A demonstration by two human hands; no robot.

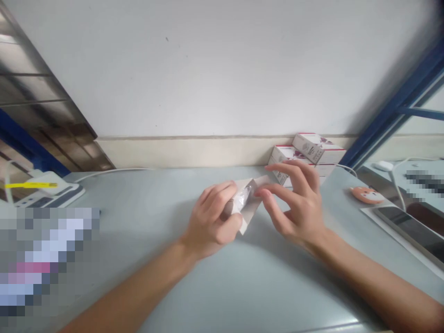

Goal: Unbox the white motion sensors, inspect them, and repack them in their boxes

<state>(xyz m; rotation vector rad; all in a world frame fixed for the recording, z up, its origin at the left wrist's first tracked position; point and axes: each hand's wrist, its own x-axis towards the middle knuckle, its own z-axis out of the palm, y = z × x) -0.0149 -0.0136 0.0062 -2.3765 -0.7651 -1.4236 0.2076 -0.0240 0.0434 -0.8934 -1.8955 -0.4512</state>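
left grip (212, 219) curled round an opened box (249, 213), clear wrap (243, 198) inside; right grip (301, 206), fingers spread, at its flap (261, 181), whether pinching i cannot tell.

Small carton (249, 218) was off-white, greyer inside; wrap (243, 198) in it was clear with silvery glints. Stacked boxes (314, 150) were white with red edging, purple patches, dark print. Bench (149, 217) was plain pale blue-grey. Wall (225, 69) was white, dark-specked; band (190, 152) below, cream. Animal-faced item (368, 195) was orange and white, slab (412, 226) dark grey, strip (31, 185) yellow, slanting frame (387, 102) blue.
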